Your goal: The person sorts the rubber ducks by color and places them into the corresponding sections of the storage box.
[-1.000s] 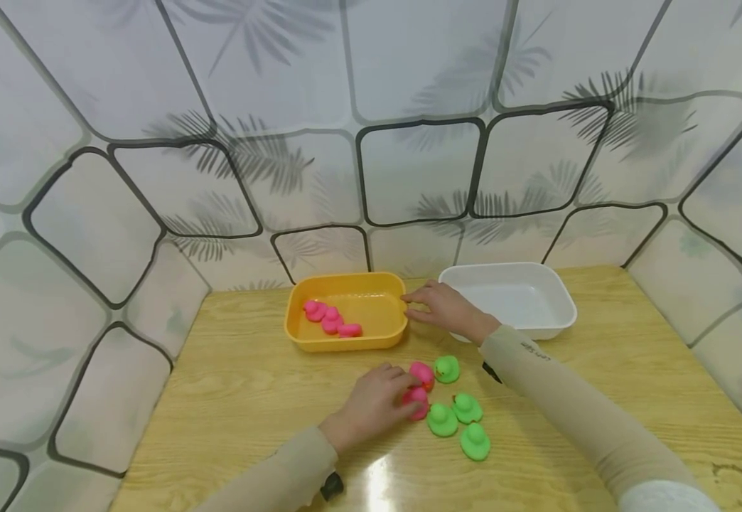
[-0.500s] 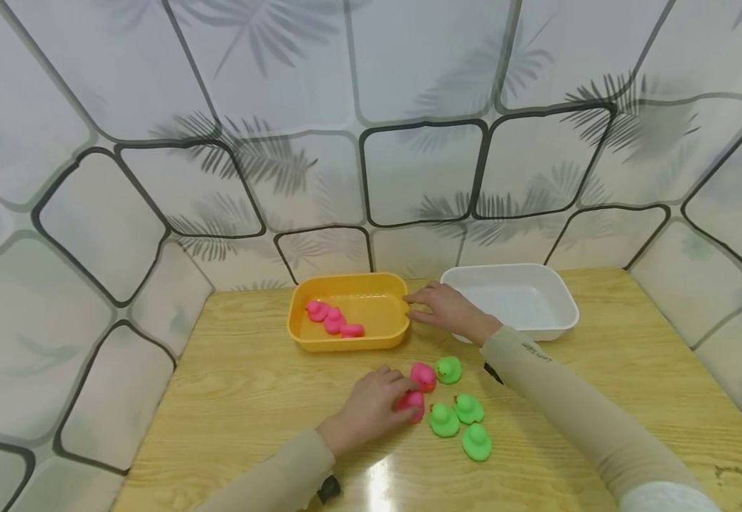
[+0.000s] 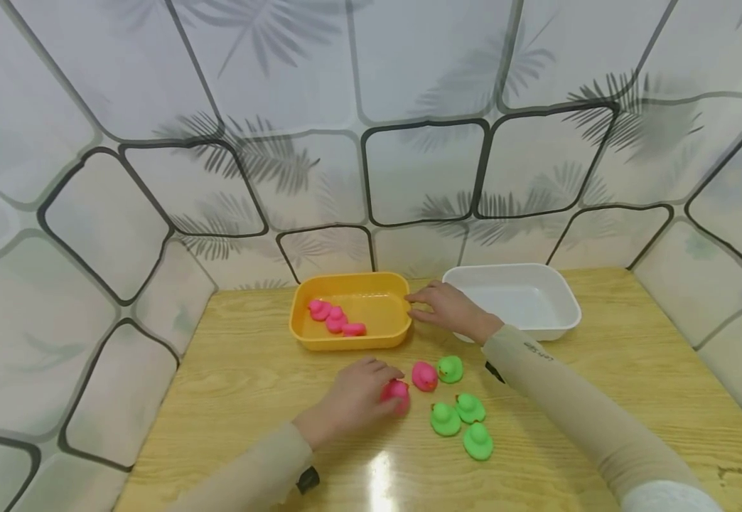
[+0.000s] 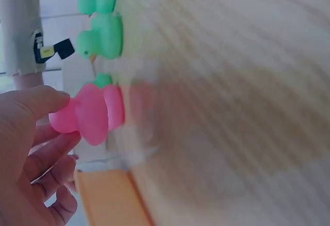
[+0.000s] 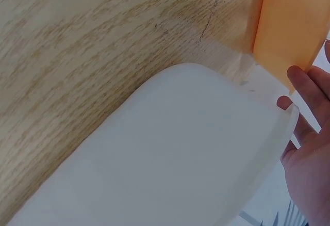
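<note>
Held duck: a bright pink, rounded, plastic-looking toy duck (image 3: pixel 398 395), on the near side of the orange tray, between the left hand and the other loose pink duck — whether its base touches the desk I cannot tell.
Left hand: the left hand (image 3: pixel 352 400) pinches that duck, thumb and forefinger narrow at its head; in the left wrist view the remaining fingers (image 4: pixel 54 177) curl loosely beside it.
Loose pink duck: a second pink toy duck (image 3: pixel 425 376) on the desk, close beside a green one.
Green ducks: four lime-green toy ducks of the same rounded shape; one (image 3: pixel 450 369) next to the loose pink duck, the other three (image 3: pixel 470 408) grouped closer to the person.
Orange tray: a yellow-orange, rounded rectangular, plastic-looking tray (image 3: pixel 380 313) near the wall, with three pink ducks (image 3: pixel 336 321) in its left part.
Right hand: the right hand (image 3: pixel 449 311) reaches across the white tray's left end, fingers extended and slightly apart, fingertips at the orange tray's right rim.
White tray: a white, rounded rectangular, plastic-looking tray (image 3: pixel 524 306), right of the orange one.
Sleeves: beige long sleeves on both arms — dark lettering on the right.
Desk: pale yellow wood-grain desk (image 3: pixel 249 398).
Wall: pale covering (image 3: pixel 422 174) with dark-outlined blocks and grey fern leaves.
</note>
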A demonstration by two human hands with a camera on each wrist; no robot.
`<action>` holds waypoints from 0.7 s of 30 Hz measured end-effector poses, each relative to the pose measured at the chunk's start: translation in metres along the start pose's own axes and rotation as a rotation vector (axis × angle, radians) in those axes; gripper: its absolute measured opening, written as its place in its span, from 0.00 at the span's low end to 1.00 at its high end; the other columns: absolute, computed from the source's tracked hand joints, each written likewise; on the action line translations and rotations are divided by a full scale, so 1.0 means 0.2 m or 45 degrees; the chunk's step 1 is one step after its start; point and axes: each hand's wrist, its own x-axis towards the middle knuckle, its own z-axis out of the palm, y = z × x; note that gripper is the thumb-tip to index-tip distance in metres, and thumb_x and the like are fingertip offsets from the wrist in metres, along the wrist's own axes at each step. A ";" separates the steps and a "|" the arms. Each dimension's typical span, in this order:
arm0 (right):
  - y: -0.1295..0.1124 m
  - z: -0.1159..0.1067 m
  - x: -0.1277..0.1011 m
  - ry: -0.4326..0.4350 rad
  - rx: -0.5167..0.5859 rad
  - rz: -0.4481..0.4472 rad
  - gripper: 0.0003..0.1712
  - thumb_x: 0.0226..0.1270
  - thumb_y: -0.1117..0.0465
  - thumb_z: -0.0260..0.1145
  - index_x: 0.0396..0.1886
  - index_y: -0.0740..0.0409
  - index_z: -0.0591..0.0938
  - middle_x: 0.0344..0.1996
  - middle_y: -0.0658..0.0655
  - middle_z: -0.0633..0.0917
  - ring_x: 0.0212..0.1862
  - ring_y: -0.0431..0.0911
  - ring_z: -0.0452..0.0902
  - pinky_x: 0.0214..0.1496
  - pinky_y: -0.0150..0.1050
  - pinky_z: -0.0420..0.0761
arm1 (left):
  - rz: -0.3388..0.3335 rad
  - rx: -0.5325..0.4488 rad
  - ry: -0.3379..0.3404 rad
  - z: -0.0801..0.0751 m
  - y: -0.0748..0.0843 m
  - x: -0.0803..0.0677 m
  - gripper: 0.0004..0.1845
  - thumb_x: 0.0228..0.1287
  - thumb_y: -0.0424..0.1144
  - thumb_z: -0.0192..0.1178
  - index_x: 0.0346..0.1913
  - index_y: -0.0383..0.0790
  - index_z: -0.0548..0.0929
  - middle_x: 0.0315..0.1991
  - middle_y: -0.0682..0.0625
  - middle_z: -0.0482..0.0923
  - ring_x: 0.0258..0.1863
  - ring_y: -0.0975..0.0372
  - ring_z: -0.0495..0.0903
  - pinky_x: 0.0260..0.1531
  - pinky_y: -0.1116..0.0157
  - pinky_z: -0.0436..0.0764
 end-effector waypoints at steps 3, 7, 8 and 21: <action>0.00 0.00 0.00 -0.003 0.003 -0.007 0.24 0.76 0.52 0.68 0.63 0.62 0.84 0.55 0.60 0.88 0.57 0.57 0.79 0.62 0.54 0.78 | -0.030 -0.044 0.010 -0.05 -0.02 0.00 0.19 0.69 0.48 0.70 0.57 0.42 0.85 0.49 0.52 0.87 0.46 0.60 0.79 0.48 0.63 0.81; 0.00 -0.01 0.00 0.002 0.011 -0.020 0.24 0.76 0.52 0.67 0.63 0.62 0.84 0.55 0.59 0.88 0.56 0.57 0.79 0.62 0.54 0.78 | -0.005 -0.071 0.066 -0.12 -0.05 0.00 0.15 0.67 0.45 0.71 0.51 0.42 0.86 0.45 0.53 0.87 0.43 0.61 0.78 0.46 0.63 0.80; 0.00 -0.01 0.00 0.003 0.015 -0.020 0.24 0.76 0.52 0.67 0.63 0.62 0.84 0.55 0.60 0.88 0.56 0.57 0.79 0.62 0.54 0.78 | 0.012 -0.069 0.084 -0.14 -0.05 0.00 0.14 0.67 0.44 0.72 0.50 0.42 0.86 0.44 0.53 0.87 0.43 0.61 0.79 0.46 0.63 0.80; 0.01 0.00 0.00 0.016 0.011 -0.056 0.24 0.75 0.53 0.68 0.62 0.63 0.85 0.54 0.60 0.89 0.55 0.57 0.79 0.61 0.54 0.78 | 0.043 -0.049 0.197 -0.30 -0.17 0.06 0.13 0.64 0.42 0.74 0.47 0.41 0.87 0.41 0.51 0.86 0.41 0.58 0.79 0.43 0.61 0.81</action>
